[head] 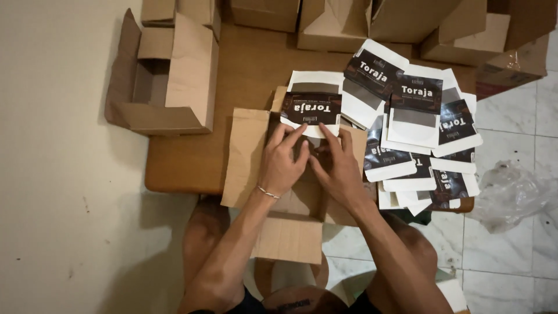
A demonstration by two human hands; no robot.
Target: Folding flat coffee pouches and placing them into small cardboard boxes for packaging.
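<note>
A white pouch with a dark printed label (311,109) stands at the far side of an open brown cardboard box (247,157) on a low wooden table (192,168). My left hand (282,163) and my right hand (336,166) are side by side over the box's opening. Fingers of both hands reach up and touch the lower edge of the pouch. A thin bracelet circles my left wrist. The inside of the box is hidden under my hands.
A heap of the same white-and-dark pouches (418,134) lies on the table's right side. An open empty carton (168,75) lies on its side at the left. More cartons (349,23) line the far edge. A crumpled clear plastic bag (511,195) lies on the tiled floor at right.
</note>
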